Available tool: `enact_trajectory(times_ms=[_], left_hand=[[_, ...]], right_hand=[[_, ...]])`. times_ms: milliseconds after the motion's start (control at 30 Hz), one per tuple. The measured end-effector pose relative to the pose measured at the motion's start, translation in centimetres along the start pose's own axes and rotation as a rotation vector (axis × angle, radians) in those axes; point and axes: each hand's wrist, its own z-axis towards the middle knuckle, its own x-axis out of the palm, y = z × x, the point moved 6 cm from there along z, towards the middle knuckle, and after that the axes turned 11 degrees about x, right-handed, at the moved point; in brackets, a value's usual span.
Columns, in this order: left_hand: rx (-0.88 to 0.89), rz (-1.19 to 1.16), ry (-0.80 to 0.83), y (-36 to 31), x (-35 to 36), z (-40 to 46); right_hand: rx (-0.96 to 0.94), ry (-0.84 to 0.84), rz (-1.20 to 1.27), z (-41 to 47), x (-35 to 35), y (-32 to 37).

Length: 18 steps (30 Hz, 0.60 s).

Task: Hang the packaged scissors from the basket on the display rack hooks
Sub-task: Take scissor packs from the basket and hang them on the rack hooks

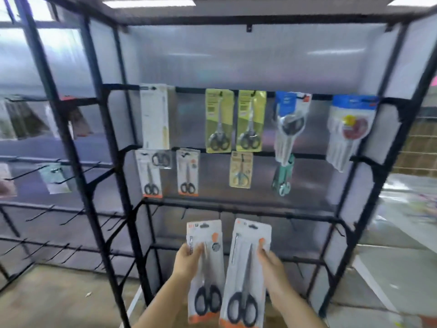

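Note:
My left hand (pixel 188 258) grips a white and orange pack of black-handled scissors (pixel 205 271) by its left edge. My right hand (pixel 270 262) holds a larger pack of the same kind (pixel 246 273) by its right edge. Both packs are upright, side by side, low in front of the black display rack (pixel 236 207). Several scissor packs hang on the rack's upper rows: two yellow-green ones (pixel 219 120), two white and orange ones (pixel 188 171), a beige one (pixel 240 169). The basket is out of view.
Bare hooks (pixel 183 213) stick out from the rack's lower bar just above the held packs. A second rack (pixel 59 209) on the left carries many bare hooks and a few packets. Blue-topped packs (pixel 292 124) hang at the upper right. Concrete floor lies below.

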Motion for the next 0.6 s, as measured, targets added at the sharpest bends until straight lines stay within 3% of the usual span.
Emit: enact_trajectory(times_ms=[233, 600], left_hand=[[-0.135, -0.049, -0.033, 5.4, -5.2, 4.7], [0.016, -0.066, 0.011, 0.0, -8.1, 15.9]], right_hand=[[0.107, 0.026, -0.112, 1.9, 6.3, -2.1], [-0.144, -0.021, -0.186, 6.8, 14.5, 10.7]])
